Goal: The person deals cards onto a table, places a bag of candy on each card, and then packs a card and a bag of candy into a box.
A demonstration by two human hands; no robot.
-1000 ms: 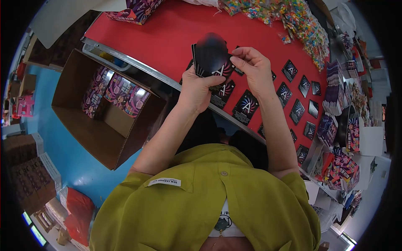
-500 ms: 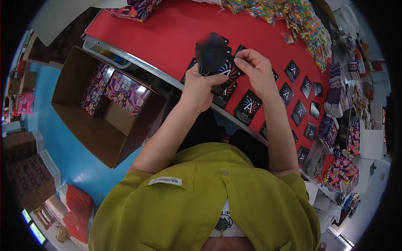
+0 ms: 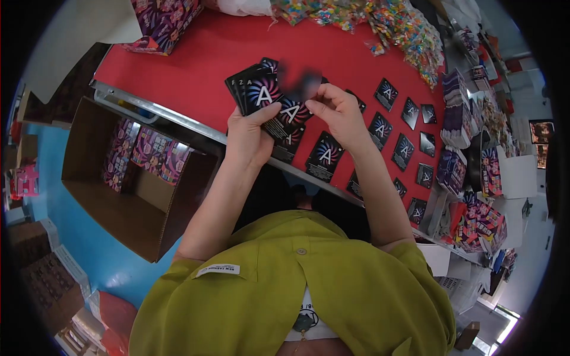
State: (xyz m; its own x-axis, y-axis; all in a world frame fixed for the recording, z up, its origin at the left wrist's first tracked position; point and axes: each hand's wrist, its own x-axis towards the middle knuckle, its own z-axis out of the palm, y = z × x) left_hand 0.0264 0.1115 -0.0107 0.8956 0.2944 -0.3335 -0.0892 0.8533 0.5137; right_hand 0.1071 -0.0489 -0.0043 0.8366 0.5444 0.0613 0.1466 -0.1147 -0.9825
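Observation:
My left hand [image 3: 248, 135] is closed around a fan of black cards [image 3: 263, 94] printed with a white A over a pink and blue swirl. Its thumb presses on their front. Beside the fan, my right hand [image 3: 339, 115] pinches the edge of another black card [image 3: 293, 111]; a blurred patch hides part of the area just above it. Similar black cards lie in rows on the red tabletop, one of them a card [image 3: 325, 155] below my right wrist. More cards are partly hidden under my hands.
A cardboard box [image 3: 107, 222] with colourful packs [image 3: 159, 155] stands left of the metal table edge. Candy-like wrapped pieces [image 3: 409, 35] are heaped at the back right. Stacked purple packs [image 3: 456, 113] line the right side. A printed purple box [image 3: 163, 24] stands at the back left.
The view has shifted, so the table appears further left. The cards in my left hand are now fanned out with their A faces showing; earlier they were a blurred bunch.

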